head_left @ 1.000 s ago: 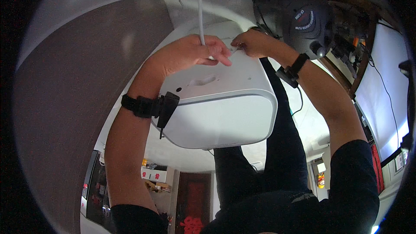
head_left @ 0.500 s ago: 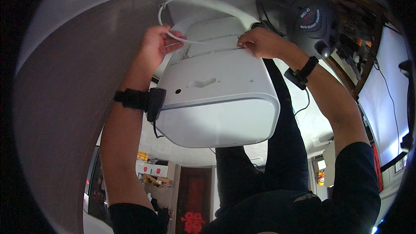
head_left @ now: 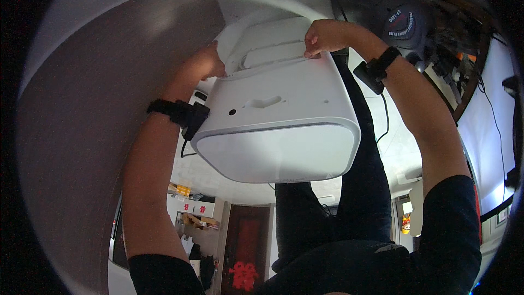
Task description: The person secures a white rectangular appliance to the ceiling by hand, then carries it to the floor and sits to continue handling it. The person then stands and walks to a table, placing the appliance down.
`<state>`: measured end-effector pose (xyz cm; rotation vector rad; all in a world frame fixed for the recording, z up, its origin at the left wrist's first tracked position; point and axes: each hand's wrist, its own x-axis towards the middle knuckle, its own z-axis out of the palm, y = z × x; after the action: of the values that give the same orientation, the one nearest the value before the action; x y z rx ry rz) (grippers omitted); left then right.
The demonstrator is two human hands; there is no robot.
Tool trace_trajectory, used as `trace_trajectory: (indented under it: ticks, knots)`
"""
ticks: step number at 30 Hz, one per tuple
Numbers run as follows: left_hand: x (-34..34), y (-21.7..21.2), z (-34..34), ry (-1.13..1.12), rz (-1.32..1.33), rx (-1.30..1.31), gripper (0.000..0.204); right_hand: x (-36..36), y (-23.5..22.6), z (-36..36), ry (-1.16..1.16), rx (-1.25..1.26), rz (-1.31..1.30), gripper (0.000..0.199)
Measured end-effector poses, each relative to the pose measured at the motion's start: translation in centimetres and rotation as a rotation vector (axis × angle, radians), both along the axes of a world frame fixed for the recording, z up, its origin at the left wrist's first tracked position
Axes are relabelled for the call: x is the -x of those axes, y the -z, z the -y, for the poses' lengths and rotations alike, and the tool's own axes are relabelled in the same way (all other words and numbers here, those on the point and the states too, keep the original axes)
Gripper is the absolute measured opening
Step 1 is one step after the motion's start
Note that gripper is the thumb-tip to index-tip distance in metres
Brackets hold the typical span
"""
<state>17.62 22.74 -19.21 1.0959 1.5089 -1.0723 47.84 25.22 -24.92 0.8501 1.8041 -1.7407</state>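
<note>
A white boxy appliance [head_left: 284,87] with rounded corners stands in front of me. A keyhole-shaped slot and a small dark round hole show on its upper face. A thin white cord [head_left: 267,67] runs along the far edge of that face, stretched between my hands. My right hand [head_left: 327,37] pinches it near the far right corner, fingers curled. At the far left corner my left hand [head_left: 206,64] is bent over the cord's other end; its fingertips are partly hidden. Each wrist wears a black strap with a small black module.
A brown-grey panel [head_left: 125,65] rises close on my left. A dark grey canister filter box [head_left: 376,13] stands at the far right, beside a wooden-framed shelf [head_left: 469,71] of clutter. My legs [head_left: 360,202] are just below the appliance.
My left hand has come down and in to the appliance's far left corner, its fingers closing. The cord, raised before, now lies along the edge. The appliance appears slightly further right and tilted.
</note>
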Motion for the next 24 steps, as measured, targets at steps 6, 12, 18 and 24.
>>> trace_trajectory:
  ticks: [6,12,18,24]
  knots:
    - [-2.3,1.7,0.3,0.117,0.589,-0.024,0.042,-0.6,-0.4,0.9,0.067,-0.030,0.036,0.029]
    - [-7.0,2.9,-0.9,0.038,0.648,0.091,0.028,-0.9,-0.6,1.7,-0.002,-0.152,-0.021,0.038]
    - [-9.3,3.3,-1.6,-0.106,0.763,0.050,0.023,-2.0,0.9,2.2,0.040,-0.114,-0.116,0.030]
    - [-11.5,4.2,-2.1,0.129,0.821,-0.011,0.016,-3.1,0.7,3.7,0.213,-0.136,-0.132,0.021]
